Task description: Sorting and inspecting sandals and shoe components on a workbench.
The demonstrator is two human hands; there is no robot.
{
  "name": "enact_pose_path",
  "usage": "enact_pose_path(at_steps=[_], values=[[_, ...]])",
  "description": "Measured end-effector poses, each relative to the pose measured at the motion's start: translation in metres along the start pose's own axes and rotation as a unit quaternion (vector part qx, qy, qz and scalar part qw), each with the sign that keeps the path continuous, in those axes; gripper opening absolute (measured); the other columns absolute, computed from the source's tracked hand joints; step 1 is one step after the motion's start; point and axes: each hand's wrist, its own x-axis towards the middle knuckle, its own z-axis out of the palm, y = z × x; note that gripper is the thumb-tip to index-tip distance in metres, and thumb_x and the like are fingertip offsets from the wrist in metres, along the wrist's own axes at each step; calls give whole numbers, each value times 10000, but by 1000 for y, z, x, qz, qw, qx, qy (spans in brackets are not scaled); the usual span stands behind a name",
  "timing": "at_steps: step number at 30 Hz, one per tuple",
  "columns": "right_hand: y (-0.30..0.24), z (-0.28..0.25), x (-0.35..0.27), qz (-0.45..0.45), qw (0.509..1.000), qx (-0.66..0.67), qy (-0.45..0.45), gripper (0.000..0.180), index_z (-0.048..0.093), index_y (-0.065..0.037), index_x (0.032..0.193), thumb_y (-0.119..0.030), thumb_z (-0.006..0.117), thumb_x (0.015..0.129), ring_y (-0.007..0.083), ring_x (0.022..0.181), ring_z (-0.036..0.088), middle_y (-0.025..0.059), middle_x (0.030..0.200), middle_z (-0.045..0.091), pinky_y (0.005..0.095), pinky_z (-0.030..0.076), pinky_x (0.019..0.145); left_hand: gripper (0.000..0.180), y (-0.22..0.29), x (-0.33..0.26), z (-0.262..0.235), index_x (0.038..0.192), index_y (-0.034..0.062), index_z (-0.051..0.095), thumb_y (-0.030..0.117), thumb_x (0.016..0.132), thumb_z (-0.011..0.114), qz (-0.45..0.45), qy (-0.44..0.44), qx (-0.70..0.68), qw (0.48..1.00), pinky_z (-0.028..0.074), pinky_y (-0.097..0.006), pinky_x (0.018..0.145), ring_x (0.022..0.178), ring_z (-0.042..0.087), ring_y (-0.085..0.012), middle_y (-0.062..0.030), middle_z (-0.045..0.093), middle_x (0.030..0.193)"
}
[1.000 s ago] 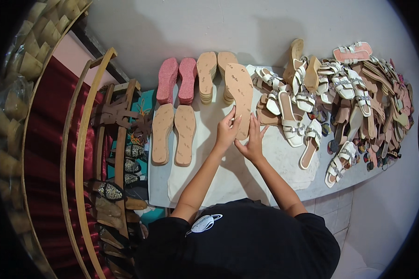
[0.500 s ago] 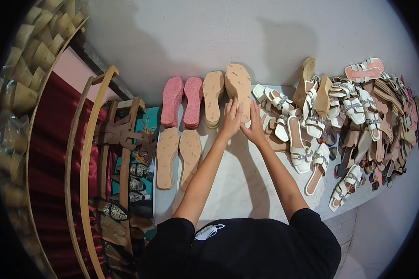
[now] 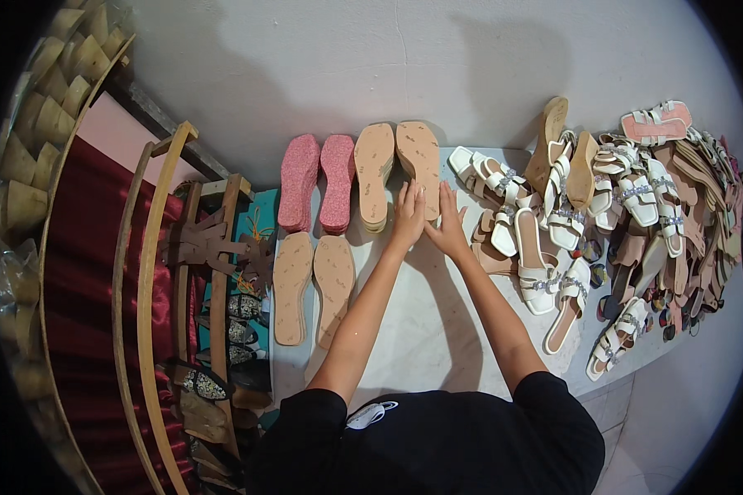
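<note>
Two stacks of beige shoe soles stand side by side by the wall: a left stack (image 3: 375,173) and a right stack (image 3: 418,157). Along the left side of the right stack's narrow end lies my left hand (image 3: 409,216), fingers stretched out and touching it. My right hand (image 3: 447,224) is on the other side, fingers straight and the thumb toward the stack; whether it presses on the stack I cannot tell. Pink speckled sole stacks (image 3: 299,183) stand farther left. Nearer to me is another pair of beige soles (image 3: 291,289), its right one partly behind my left forearm.
White strappy sandals (image 3: 538,276) lie right of my hands on the pale table (image 3: 413,330). Wooden shoe lasts (image 3: 582,169) stand among them, with a heap of footwear (image 3: 702,206) beyond. At left are a wooden rack (image 3: 150,305) with shoes and a dark red curtain (image 3: 82,289).
The right beige stack has come down and back level with the stack beside it, my hands staying at its narrow end. The whole view has shifted slightly.
</note>
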Motion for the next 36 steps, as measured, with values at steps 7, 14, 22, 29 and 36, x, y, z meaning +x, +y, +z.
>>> enact_pose_path(at_steps=[7, 14, 22, 29, 36], values=[[-2, 0, -1, 4, 1000, 10, -22, 951, 62, -65, 1386, -398, 625, 696, 415, 1306, 83, 149, 1439, 104, 669, 24, 936, 553, -7, -1, 3, 1307, -43, 274, 354, 926, 329, 9, -1, -48, 999, 238, -383, 1010, 1233, 289, -370, -256, 289, 1329], [-1, 1, -3, 15, 999, 3, -32, 967, 65, -68, 1387, -431, 627, 689, 421, 1303, 88, 146, 1440, 111, 670, 21, 935, 551, -6, -3, 5, 1313, -45, 252, 340, 927, 330, -11, -5, -73, 997, 249, -376, 1006, 1223, 309, -362, -254, 305, 1322], [-6, -1, -4, 37, 998, -33, -35, 947, 86, -50, 1381, -412, 623, 690, 425, 1304, 71, 148, 1432, 143, 669, -2, 934, 508, -4, -1, -2, 1312, -54, 254, 285, 938, 317, -32, -41, -50, 997, 225, -321, 1026, 1257, 292, -293, -220, 309, 1338], [-13, 2, -2, 54, 993, -96, -51, 903, 115, -33, 1373, -396, 593, 698, 450, 1295, 54, 146, 1425, 168, 682, -17, 922, 477, -20, 1, 1, 1292, -55, 288, 203, 901, 379, 5, -9, -13, 1000, 288, -358, 982, 1196, 362, -337, -248, 366, 1284], [-13, -4, -2, 63, 989, -121, -64, 914, 119, -33, 1371, -433, 588, 696, 456, 1290, 67, 152, 1428, 151, 692, -3, 917, 513, -14, 6, -2, 1305, -61, 265, 188, 886, 424, -23, -37, -45, 998, 280, -315, 991, 1218, 361, -284, -237, 368, 1297]])
